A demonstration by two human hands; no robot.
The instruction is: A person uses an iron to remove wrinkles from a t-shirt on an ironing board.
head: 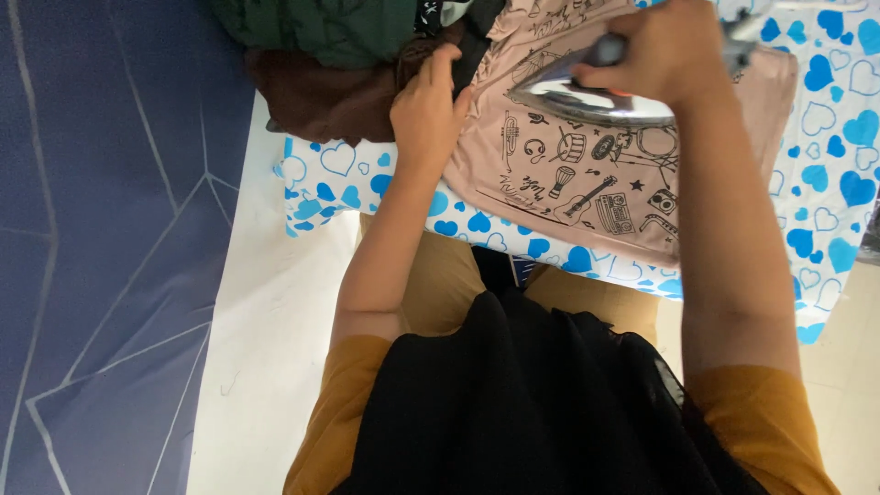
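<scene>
I see a beige shirt (587, 183) printed with black musical instruments, spread on the heart-patterned bench (825, 137). Dark brown and green clothes (321, 64) lie heaped beyond its left edge. My left hand (426, 105) presses flat on the shirt's edge; my right hand (669, 50) grips the iron (587, 101) above it.

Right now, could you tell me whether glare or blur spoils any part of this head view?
In the head view, the iron soleplate throws a bright reflection; the right hand on its handle looks slightly soft; the printed pink garment and left hand stay sharp; the heart-patterned cover is brightly lit at the right edge.
</scene>
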